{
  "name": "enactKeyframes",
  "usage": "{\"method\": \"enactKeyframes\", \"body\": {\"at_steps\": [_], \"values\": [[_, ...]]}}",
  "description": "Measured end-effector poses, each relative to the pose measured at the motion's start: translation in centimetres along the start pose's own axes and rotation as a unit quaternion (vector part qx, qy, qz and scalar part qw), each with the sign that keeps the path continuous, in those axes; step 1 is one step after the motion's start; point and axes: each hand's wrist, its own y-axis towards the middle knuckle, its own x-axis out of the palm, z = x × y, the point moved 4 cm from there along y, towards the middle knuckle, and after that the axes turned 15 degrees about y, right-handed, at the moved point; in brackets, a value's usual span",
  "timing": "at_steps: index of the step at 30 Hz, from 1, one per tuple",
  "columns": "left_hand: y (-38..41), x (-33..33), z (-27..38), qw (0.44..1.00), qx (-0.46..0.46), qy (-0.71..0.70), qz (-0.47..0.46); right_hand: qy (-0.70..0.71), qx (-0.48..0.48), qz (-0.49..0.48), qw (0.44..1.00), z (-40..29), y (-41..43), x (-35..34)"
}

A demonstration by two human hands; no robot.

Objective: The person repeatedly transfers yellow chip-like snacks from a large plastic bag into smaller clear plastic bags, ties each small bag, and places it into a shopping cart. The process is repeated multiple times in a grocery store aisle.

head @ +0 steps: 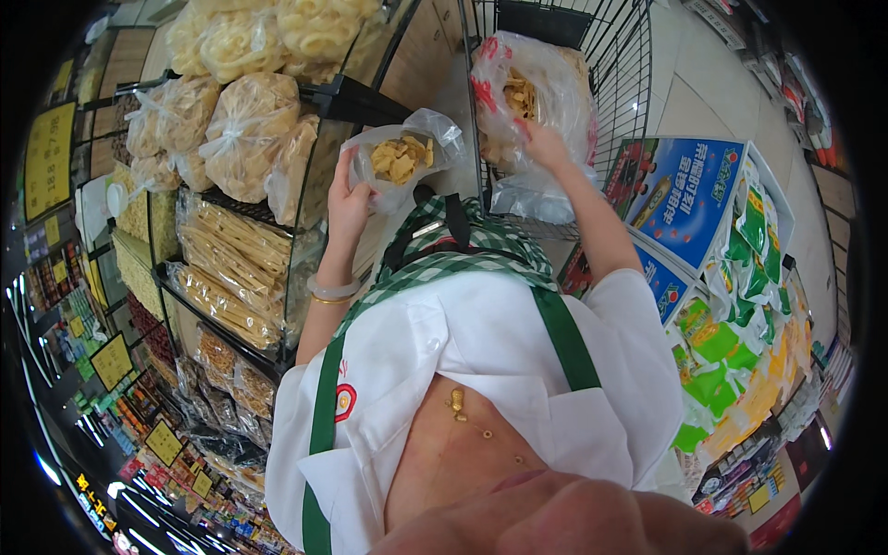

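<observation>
My left hand (347, 205) grips the side of a small clear plastic bag (440, 132), with the thumb bent against it. Dry yellow flakes (401, 159), perhaps dried bean curd pieces, lie inside its gaping mouth. To the right, my right hand (544, 144) is at the opening of a large clear plastic bag (565, 97) with red print. Its fingertips touch the plastic near more yellow flakes (520, 96); whether they pinch anything is hidden. This large bag rests in a black wire shopping cart (631, 76).
On the left, a tiered display rack (288, 277) holds tied bags of dried food (253, 125) and bundled dried sticks (236, 236). A dark bracket (361, 100) juts out near the small bag. A blue promotional carton (683, 194) with green packets (756, 222) stands right. Tiled floor (701, 104) shows beyond the cart.
</observation>
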Motion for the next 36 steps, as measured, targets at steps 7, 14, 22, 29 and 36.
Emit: {"method": "enactKeyframes", "body": {"at_steps": [7,14,22,29,36], "values": [[0.2,-0.1,0.9,1.0,0.003,0.021,0.01,-0.028,0.0,0.064,0.998,-9.8,-0.6,-10.5],[-0.4,-0.6,0.4,1.0,-0.005,0.014,0.009,-0.021,-0.058,-0.143,0.988,-9.7,-4.3,-3.4],[-0.5,-0.5,-0.1,1.0,-0.013,0.013,0.019,0.22,0.03,0.0,0.975,-3.3,7.4,-2.6],[-0.5,-0.4,0.6,0.999,-0.019,0.027,0.017,-0.222,0.091,-0.067,0.968,1.2,11.2,8.0],[-1.2,-0.9,-0.2,0.997,-0.054,0.026,0.039,-0.03,0.095,0.042,0.994,1.6,9.7,8.5]]}}
